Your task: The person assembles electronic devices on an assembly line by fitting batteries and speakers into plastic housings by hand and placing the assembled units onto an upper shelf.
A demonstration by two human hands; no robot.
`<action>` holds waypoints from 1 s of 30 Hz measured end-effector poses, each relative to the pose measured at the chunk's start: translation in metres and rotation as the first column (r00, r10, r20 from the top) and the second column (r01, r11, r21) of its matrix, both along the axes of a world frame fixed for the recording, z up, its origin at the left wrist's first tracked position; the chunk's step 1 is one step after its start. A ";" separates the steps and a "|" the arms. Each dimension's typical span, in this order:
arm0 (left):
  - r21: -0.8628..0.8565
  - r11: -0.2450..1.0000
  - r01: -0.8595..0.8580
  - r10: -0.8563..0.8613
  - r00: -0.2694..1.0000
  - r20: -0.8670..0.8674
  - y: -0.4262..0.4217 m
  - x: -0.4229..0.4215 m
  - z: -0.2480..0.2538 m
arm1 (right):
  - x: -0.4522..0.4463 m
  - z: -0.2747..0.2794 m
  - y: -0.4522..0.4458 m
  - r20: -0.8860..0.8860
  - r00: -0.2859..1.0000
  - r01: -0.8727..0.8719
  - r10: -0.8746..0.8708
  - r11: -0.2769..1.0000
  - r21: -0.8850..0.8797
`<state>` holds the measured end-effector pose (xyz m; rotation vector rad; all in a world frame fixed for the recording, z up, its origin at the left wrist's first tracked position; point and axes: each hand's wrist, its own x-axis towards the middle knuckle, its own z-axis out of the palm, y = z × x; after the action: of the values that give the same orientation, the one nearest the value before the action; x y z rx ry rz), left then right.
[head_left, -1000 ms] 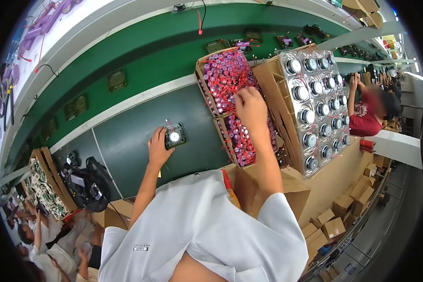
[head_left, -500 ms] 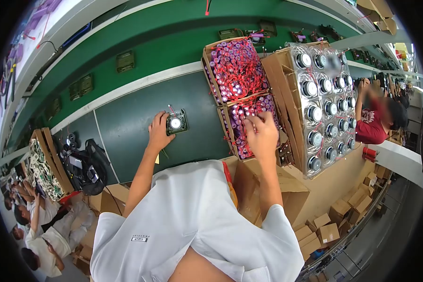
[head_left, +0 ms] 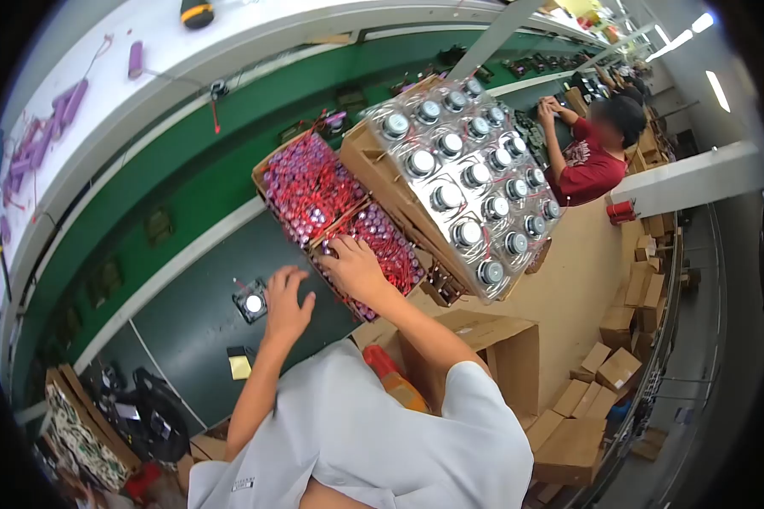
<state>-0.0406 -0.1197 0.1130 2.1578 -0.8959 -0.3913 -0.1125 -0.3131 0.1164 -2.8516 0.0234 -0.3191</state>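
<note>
A small dark green housing point(head_left: 250, 301) with a round silver speaker lies on the dark work surface. Just right of it is my left hand point(head_left: 287, 312), raised with fingers apart and nothing in it. My right hand point(head_left: 354, 270) reaches into the nearer box of purple battery cells point(head_left: 388, 246) with red wires, at its left side. Its fingers are bent down among the wires, and whatever they pinch is hidden. Behind that box stands a second carton of the same cells point(head_left: 310, 182).
Plastic trays of round speakers point(head_left: 475, 174) rise on cartons to the right. A yellow notepad point(head_left: 240, 366) lies near the front edge. Black gear point(head_left: 148, 411) sits at left. A co-worker in a red shirt point(head_left: 590, 161) works farther along. Open cartons point(head_left: 501, 356) stand below.
The view has swung to the right. My left hand has come off the speaker housing and opened. My right hand has shifted to the left side of the nearer cell box.
</note>
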 end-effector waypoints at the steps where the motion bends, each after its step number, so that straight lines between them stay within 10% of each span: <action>1: -0.029 0.999 0.015 -0.014 1.000 0.011 -0.004 -0.004 0.001 | -0.002 0.006 -0.005 -0.005 1.000 -0.001 0.001 1.000 0.015; 8: -0.008 0.985 0.169 -0.159 0.939 0.305 -0.054 0.004 -0.013 | 0.000 0.002 -0.025 0.012 1.000 0.009 -0.007 0.982 -0.187; 15: 0.219 0.975 0.039 -0.139 0.874 0.465 -0.086 -0.005 -0.022 | 0.007 0.042 -0.041 0.403 0.850 0.223 -0.340 0.925 0.308; 30: 0.345 0.922 0.177 -0.305 0.881 0.363 -0.093 -0.004 -0.037 | -0.040 0.061 -0.013 0.433 0.609 0.478 -0.664 0.743 0.468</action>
<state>-0.0448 -0.2130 0.0756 2.4663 -1.4371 -0.2042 -0.1529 -0.3258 0.1774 -2.2273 0.8257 -1.1969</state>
